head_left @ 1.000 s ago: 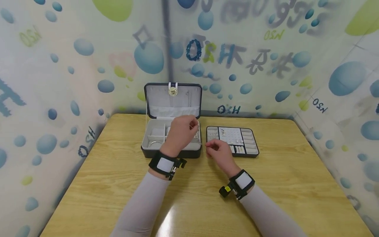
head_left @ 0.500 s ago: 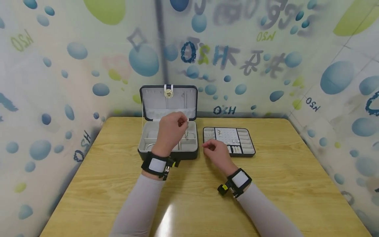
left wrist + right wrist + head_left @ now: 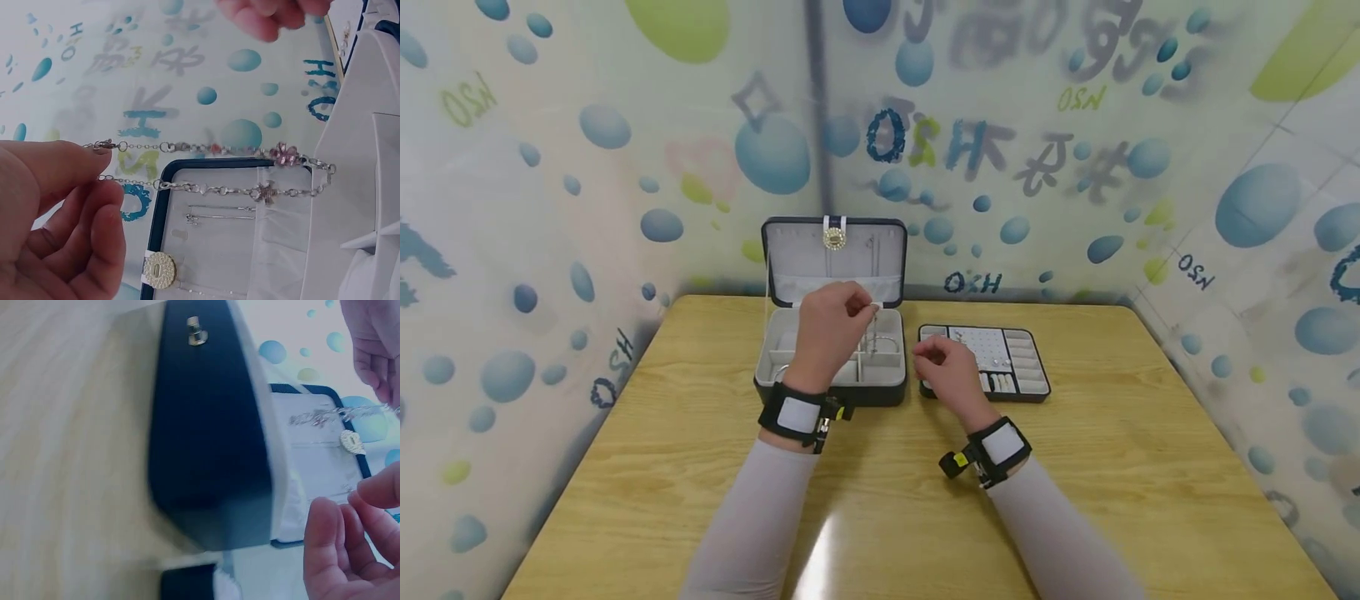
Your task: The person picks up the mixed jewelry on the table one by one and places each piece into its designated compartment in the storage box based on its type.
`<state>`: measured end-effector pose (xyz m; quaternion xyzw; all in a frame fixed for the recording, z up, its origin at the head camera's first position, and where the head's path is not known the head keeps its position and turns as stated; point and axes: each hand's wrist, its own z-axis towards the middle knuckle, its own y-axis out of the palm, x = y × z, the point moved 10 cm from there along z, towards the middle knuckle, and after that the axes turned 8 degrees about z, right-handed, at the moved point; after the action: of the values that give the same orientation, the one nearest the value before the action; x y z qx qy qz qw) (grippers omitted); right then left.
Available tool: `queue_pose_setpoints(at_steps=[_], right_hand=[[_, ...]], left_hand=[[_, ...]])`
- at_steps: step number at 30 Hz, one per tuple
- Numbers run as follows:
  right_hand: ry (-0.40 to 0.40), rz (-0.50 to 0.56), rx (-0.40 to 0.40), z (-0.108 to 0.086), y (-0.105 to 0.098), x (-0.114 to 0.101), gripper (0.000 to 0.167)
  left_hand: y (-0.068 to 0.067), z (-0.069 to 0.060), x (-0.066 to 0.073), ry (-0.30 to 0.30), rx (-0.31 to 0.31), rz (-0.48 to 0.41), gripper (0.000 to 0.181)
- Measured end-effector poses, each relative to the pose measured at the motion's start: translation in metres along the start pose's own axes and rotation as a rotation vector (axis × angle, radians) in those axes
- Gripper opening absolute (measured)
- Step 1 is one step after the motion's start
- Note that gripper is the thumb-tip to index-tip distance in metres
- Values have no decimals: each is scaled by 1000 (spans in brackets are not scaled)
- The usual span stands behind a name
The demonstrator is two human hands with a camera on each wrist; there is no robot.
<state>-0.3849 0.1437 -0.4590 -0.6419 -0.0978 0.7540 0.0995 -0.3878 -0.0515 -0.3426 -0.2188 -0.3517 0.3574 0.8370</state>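
Note:
Over the open jewelry box [image 3: 880, 396], my left hand [image 3: 831, 333] pinches both ends of a silver chain bracelet [image 3: 874, 333], which hangs as a loop. Up close in the left wrist view, the bracelet [image 3: 284, 155] shows pink and silver charms, and thumb and fingers of the left hand [image 3: 69, 219] hold its ends. My right hand [image 3: 951, 375] is above the left edge of the jewelry tray [image 3: 1041, 394], fingers loosely bent. In the right wrist view the right hand [image 3: 350, 544] shows nothing between thumb and fingers.
The box's raised lid [image 3: 790, 258] stands at the back, with thin chains [image 3: 875, 254] on its lining and a round gold clasp [image 3: 834, 239]. Earrings and rings sit in the tray to the right. A patterned wall [image 3: 700, 125] rises behind the wooden table [image 3: 880, 500].
My left hand has shifted left relative to the box, and the bracelet below it shows more clearly, hanging over the compartments. The right hand has moved only slightly.

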Motion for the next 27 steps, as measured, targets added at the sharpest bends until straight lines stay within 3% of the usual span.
queue_pose_setpoints(at_steps=[11, 13, 19, 23, 27], right_hand=[[-61, -20, 71, 22, 18, -35, 20], [-37, 19, 94, 27, 19, -34, 19], [84, 291, 183, 49, 21, -17, 20], [77, 293, 217, 64, 21, -14, 23], [52, 241, 196, 77, 19, -17, 27]], left_hand=[[13, -2, -3, 7, -15, -12, 6], [18, -4, -6, 1, -31, -2, 5], [26, -2, -21, -34, -49, 13, 5], [26, -2, -34, -74, -45, 25, 8], [23, -1, -41, -95, -24, 22, 9]])
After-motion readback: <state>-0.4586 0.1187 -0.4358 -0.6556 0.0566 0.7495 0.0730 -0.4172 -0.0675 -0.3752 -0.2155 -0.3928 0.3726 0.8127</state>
